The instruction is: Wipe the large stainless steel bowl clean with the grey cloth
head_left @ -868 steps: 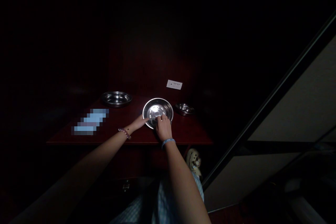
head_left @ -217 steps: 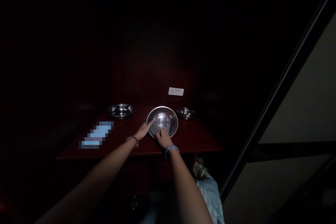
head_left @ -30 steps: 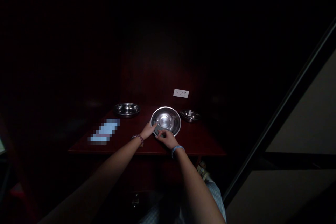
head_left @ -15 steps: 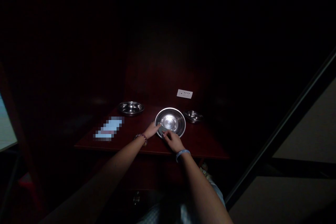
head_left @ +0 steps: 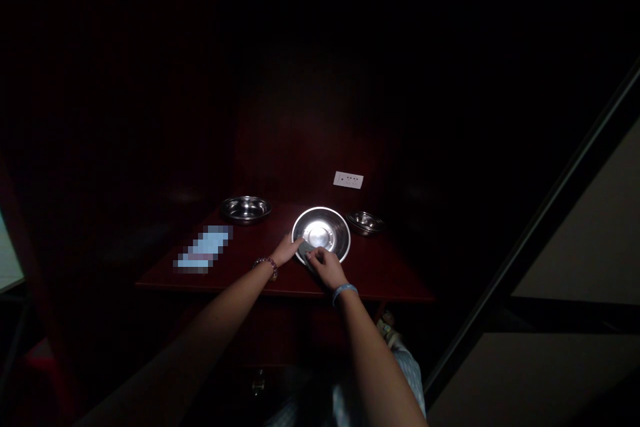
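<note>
A shiny steel bowl (head_left: 330,228) sits on a dark red table (head_left: 240,267), lit by a bright spot. My left hand (head_left: 286,250) grips the bowl's left rim, thumb on the edge. My right hand (head_left: 325,265) presses a small grey cloth or pad (head_left: 305,251) against the bowl's near inner wall, fingers curled over it. A beaded bracelet is on my left wrist and a blue band on my right.
Two more steel bowls stand on the table: one at the back left (head_left: 245,208), a smaller one at the right (head_left: 365,221). A pale blurred flat item (head_left: 203,249) lies at the left. A white socket plate (head_left: 348,179) is on the wall behind.
The bowl has stayed in both hands. My right hand has shifted slightly along the near inner wall with the cloth, and the camera view has swayed a little.
</note>
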`<state>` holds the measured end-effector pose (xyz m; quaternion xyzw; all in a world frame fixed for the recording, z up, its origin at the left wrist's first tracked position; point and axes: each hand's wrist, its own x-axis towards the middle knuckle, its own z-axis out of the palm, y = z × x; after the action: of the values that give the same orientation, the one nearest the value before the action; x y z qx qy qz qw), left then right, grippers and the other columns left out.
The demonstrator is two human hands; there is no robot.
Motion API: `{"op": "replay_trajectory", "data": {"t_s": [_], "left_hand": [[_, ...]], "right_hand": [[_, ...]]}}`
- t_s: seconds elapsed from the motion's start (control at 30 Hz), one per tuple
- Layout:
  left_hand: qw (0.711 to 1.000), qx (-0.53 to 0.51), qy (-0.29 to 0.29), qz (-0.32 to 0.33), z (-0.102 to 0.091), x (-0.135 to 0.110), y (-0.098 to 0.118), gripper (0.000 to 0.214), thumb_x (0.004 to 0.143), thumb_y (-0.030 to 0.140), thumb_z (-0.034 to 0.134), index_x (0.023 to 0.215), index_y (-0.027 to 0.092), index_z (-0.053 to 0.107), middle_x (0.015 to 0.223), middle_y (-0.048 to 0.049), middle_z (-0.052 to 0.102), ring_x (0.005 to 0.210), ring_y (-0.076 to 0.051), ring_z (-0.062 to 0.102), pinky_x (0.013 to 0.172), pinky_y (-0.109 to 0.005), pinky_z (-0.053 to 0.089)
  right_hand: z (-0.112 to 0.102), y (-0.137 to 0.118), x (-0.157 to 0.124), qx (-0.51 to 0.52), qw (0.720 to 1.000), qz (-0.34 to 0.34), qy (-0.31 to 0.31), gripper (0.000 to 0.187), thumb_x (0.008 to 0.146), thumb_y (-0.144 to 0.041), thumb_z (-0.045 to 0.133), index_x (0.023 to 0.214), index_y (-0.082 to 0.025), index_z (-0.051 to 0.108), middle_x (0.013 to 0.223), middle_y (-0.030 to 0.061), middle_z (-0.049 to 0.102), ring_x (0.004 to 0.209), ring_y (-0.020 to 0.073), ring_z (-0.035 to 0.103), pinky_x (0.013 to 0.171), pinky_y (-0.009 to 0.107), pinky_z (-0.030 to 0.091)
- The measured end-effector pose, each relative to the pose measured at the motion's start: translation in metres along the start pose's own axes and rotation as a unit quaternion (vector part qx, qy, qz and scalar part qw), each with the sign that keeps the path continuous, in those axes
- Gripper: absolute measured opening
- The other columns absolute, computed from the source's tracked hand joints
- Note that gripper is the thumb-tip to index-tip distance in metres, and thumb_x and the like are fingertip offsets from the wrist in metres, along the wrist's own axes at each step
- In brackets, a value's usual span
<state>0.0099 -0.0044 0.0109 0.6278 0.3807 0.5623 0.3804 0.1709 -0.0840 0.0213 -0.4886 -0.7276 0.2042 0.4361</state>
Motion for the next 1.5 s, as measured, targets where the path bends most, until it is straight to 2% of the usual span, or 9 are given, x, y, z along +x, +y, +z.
{"op": "replay_trajectory", "data": {"t_s": [0.27, 0.57, 0.83, 1.0, 1.23, 1.5], "left_hand": [[1.000, 0.011, -0.006, -0.004, 0.0004, -0.0006, 0.0015, 0.020, 0.074, 0.027, 0.060, 0.091, 0.021, 0.067, 0.094, -0.0119, 0.077, 0.107, -0.030, 0.070, 0.102, -0.042, 0.053], [1.000, 0.019, -0.019, -0.009, -0.0007, -0.0035, 0.0054, 0.024, 0.078, 0.026, 0.058, 0.099, 0.018, 0.066, 0.102, -0.0120, 0.076, 0.108, -0.030, 0.069, 0.105, -0.043, 0.051], [0.999, 0.016, -0.016, -0.022, -0.0006, -0.0030, 0.0040, 0.024, 0.077, 0.028, 0.058, 0.098, 0.018, 0.066, 0.104, -0.0138, 0.076, 0.100, -0.030, 0.071, 0.102, -0.045, 0.052], [1.000, 0.021, -0.023, -0.008, -0.0008, -0.0028, 0.0037, 0.026, 0.078, 0.029, 0.058, 0.100, 0.017, 0.066, 0.106, -0.0154, 0.075, 0.103, -0.030, 0.071, 0.103, -0.047, 0.051], [1.000, 0.018, -0.011, -0.013, -0.0010, -0.0034, 0.0031, 0.021, 0.077, 0.029, 0.059, 0.095, 0.019, 0.066, 0.094, -0.0110, 0.077, 0.098, -0.028, 0.071, 0.100, -0.044, 0.053], [0.999, 0.018, -0.022, -0.018, -0.0014, -0.0042, 0.0069, 0.027, 0.076, 0.029, 0.059, 0.098, 0.018, 0.070, 0.102, -0.0135, 0.077, 0.100, -0.031, 0.072, 0.101, -0.043, 0.053]], "right_hand": [[-0.0038, -0.0026, -0.0026, -0.043, 0.999, 0.002, -0.004, 0.025, 0.094, -0.042, 0.054, 0.081, -0.021, 0.060, 0.078, 0.0043, 0.068, 0.079, 0.0204, 0.064, 0.078, 0.033, 0.049], [-0.0075, -0.0038, -0.0028, -0.057, 0.998, -0.006, 0.008, 0.020, 0.099, -0.038, 0.051, 0.094, -0.022, 0.061, 0.091, 0.0087, 0.073, 0.086, 0.0230, 0.067, 0.084, 0.036, 0.051], [-0.0072, -0.0023, -0.0022, -0.070, 0.998, -0.012, 0.000, 0.018, 0.099, -0.038, 0.049, 0.093, -0.025, 0.060, 0.087, 0.0049, 0.070, 0.082, 0.0220, 0.065, 0.080, 0.035, 0.049], [-0.0072, -0.0031, -0.0026, -0.080, 0.997, -0.004, -0.003, 0.020, 0.099, -0.036, 0.049, 0.087, -0.024, 0.060, 0.086, 0.0068, 0.070, 0.082, 0.0227, 0.065, 0.081, 0.036, 0.049], [-0.0069, -0.0058, -0.0038, -0.079, 0.997, -0.015, 0.006, 0.012, 0.094, -0.032, 0.054, 0.091, -0.024, 0.061, 0.084, 0.0048, 0.069, 0.079, 0.0217, 0.064, 0.080, 0.035, 0.049], [-0.0042, -0.0048, -0.0040, -0.067, 0.998, 0.011, 0.012, 0.013, 0.097, -0.032, 0.050, 0.093, -0.024, 0.059, 0.089, 0.0046, 0.070, 0.084, 0.0206, 0.065, 0.083, 0.034, 0.049]]}}
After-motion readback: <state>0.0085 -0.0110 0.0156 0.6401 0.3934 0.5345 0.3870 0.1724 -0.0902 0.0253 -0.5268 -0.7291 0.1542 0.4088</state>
